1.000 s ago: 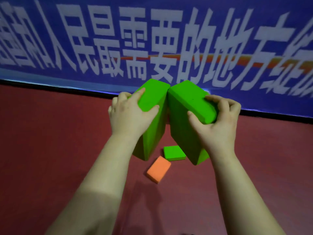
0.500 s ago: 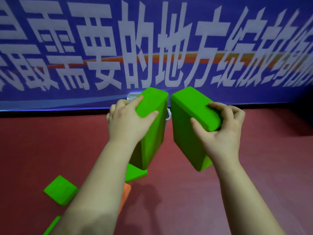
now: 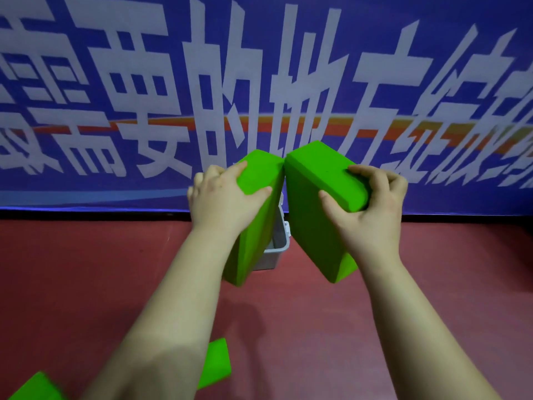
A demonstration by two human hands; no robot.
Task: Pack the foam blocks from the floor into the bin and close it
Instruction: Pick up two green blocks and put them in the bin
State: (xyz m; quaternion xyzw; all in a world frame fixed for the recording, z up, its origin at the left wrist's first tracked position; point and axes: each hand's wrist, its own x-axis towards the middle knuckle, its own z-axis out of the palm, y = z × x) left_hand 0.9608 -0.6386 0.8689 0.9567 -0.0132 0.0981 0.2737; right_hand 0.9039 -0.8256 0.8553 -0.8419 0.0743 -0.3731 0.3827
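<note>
the left hand [image 3: 222, 197] holds a big bright green foam block [image 3: 256, 215] by its top end, with the fingers on one side and the thumb on the other. the right hand [image 3: 372, 206] holds a second big green foam block [image 3: 311, 215] the same way, its fingers curled over the top corner. both blocks are up in the air and stand on end. their top corners touch and their bottoms lean apart.

between and behind the two blocks sits a grey plastic bin [image 3: 278, 243] on the dark red floor [image 3: 302, 327]. only one corner of it shows. the left block hangs right in front of the bin's open top.

two more green foam blocks lie on the floor close by. one small green block [image 3: 216, 362] peeks out beside the left arm. another green block [image 3: 34, 388] is at the bottom left corner and looks blurry.

behind it all hangs a blue banner [image 3: 259, 67] with big white chinese writing. the words "要的地方" can be read in the middle. an orange stripe runs across the letters.
</note>
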